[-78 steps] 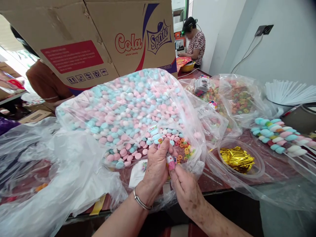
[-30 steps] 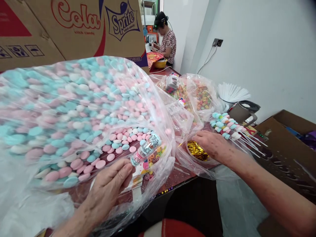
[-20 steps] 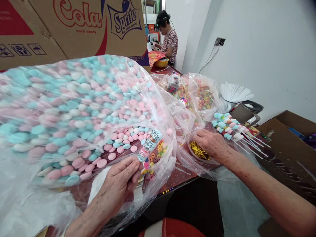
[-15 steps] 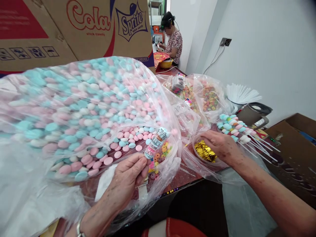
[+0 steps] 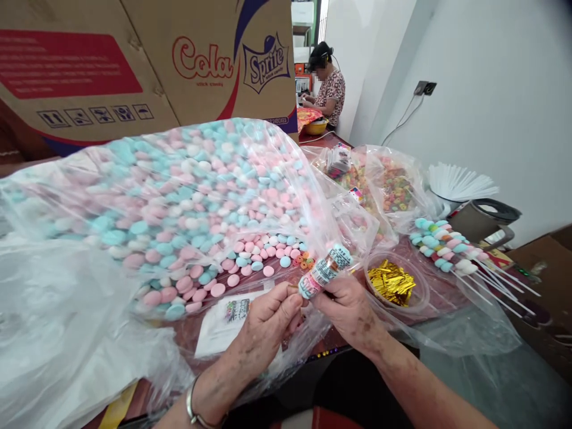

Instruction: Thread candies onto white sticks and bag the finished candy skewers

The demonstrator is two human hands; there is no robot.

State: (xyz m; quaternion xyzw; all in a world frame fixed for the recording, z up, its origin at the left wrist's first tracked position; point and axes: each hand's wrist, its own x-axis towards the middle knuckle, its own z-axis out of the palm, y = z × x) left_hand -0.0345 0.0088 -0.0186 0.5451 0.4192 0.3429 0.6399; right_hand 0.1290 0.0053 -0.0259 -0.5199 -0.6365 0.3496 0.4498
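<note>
My left hand [image 5: 272, 316] pinches the lower end of a filled candy packet [image 5: 325, 273] in a clear wrapper printed with dark lettering, which tilts up to the right. A thin gold sliver shows by the left thumb. My right hand [image 5: 351, 307] is closed at the packet's lower right side, its fingertips partly hidden behind the packet. To its right, a round clear tub [image 5: 422, 292] holds gold twist ties [image 5: 391, 282]. Pink, blue and white candies [image 5: 218, 289] spill from a big clear bag [image 5: 179, 196]. Small ring candies [image 5: 304, 260] lie behind the packet.
Candy skewers on white sticks [image 5: 447, 247] lie at right, near a grey jug [image 5: 482, 217] and a bundle of white sticks [image 5: 462, 182]. A printed carton [image 5: 201, 59] stands behind. Printed wrappers [image 5: 227, 319] lie in front. Another person [image 5: 330, 89] works at the back.
My right hand has left the tub of gold ties and come to the lower end of the packet. My left hand still grips the packet. The view has shifted.
</note>
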